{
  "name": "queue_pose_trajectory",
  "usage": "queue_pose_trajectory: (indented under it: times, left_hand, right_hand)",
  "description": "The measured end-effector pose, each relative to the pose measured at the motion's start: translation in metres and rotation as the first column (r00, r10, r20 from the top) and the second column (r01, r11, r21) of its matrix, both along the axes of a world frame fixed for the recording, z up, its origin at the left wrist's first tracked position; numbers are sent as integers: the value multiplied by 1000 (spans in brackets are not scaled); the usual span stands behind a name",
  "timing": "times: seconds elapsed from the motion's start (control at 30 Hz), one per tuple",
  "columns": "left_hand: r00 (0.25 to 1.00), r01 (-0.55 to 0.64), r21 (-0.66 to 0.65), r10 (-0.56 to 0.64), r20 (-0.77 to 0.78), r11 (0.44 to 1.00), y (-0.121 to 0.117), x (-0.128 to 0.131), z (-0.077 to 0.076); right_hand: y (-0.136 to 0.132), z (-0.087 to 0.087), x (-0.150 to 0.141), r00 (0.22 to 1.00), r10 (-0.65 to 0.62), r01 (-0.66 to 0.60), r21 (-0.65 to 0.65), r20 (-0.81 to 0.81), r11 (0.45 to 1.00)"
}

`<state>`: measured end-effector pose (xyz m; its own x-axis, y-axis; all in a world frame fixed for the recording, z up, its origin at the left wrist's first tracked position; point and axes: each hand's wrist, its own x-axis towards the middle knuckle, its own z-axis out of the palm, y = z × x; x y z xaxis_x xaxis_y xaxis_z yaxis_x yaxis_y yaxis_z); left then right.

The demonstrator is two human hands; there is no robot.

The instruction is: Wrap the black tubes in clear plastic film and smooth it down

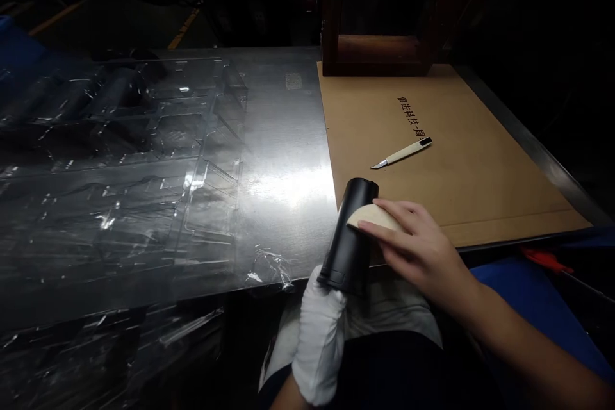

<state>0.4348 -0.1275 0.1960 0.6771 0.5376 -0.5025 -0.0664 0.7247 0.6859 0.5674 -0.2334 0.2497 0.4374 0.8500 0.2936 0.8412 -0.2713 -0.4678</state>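
Far left: clear thermoformed plastic trays (pixel 120 141) lie on a shiny stainless steel table (pixel 288 134), with a crumpled scrap of clear plastic film (pixel 268 271) at its front edge. Next is the left hand in a white cotton glove (pixel 319 339), fingers clenched around the lower end of a matte black cylinder (pixel 353 256). The cylinder is held in the air just off the table's front edge, close to the person's lap; contact with the table can't be confirmed. Its long axis tilts up and away from the person, leaning slightly right, with the top end pointing toward the board beyond. A curved cream sheet, probably abrasive paper (pixel 369 216), lies against its side, pinched there by the bare right hand (pixel 418 253), fingers curled over the sheet and pressing, not released.

Further right, a cream-handled craft knife (pixel 401 152) lies on a brown kraft board (pixel 480 186), and a dark wooden frame (pixel 372 51) stands at the board's far edge. Risk: hard pressure from the right hand could twist the cylinder out of the glove, a slick cotton grip being the likely cause, and uneven rubbing could scuff the matte surface.
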Motion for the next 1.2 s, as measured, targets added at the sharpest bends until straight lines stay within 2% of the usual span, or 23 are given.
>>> queue_pose_trajectory:
  times: [0.17,0.33,0.47,0.63,0.77,0.8,0.93,1.0,1.1,1.2]
  left_hand:
    - [992,122,-21,-122,17,992,9,-1,-1]
    - [988,153,12,-153,-30,988,13,0,11]
    - [972,210,35,-206,-110,977,13,4,21]
    - [965,235,163,-210,-159,958,16,5,18]
    - [954,273,89,-258,-151,958,20,4,20]
    - [947,298,100,-281,-157,949,21,4,21]
    - [922,372,192,-336,-194,908,24,2,27]
    - [913,395,190,-361,-192,899,25,3,30]
    - [911,405,158,-381,-158,901,25,5,34]
    - [937,347,163,-333,-105,924,22,7,34]
  right_hand:
    - [-7,-3,-4,993,111,-111,6,-48,994]
    - [-10,-6,-4,997,-65,67,80,-32,995]
    - [-18,-9,-9,996,49,-46,58,-68,997]
    - [-17,-15,-7,989,-123,133,130,-84,983]
    - [-19,-20,-13,996,-5,19,150,-94,988]
    - [-19,-21,-12,995,-14,28,150,-97,988]
    - [-13,-26,17,958,-243,267,170,-152,948]
    - [-5,-26,37,939,-299,326,163,-171,931]
    - [7,-21,59,951,-281,298,142,-126,944]
    - [15,-13,66,971,-232,238,138,-61,961]
